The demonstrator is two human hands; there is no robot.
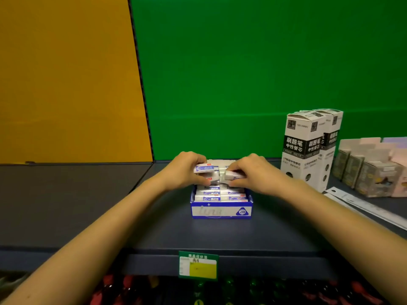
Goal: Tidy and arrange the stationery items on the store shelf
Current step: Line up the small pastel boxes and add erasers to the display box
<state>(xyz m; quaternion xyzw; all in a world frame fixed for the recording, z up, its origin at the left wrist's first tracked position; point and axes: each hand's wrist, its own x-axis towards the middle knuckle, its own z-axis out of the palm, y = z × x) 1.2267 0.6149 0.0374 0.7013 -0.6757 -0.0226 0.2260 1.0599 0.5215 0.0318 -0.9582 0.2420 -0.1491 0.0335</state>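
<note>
The blue eraser box (221, 211) is sitting mid-shelf (220, 234), full of wrapped erasers. The left hand (184, 170) is pinching 1 eraser (204, 168) above it; the right hand (253, 172) is gripping another eraser (233, 175). 2 tall refill cartons (305, 148) are standing well right.

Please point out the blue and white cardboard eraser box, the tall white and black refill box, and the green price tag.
blue and white cardboard eraser box (221, 211): head view, front panel.
tall white and black refill box (301, 148): head view, front face.
green price tag (198, 265): head view, centre.
</note>
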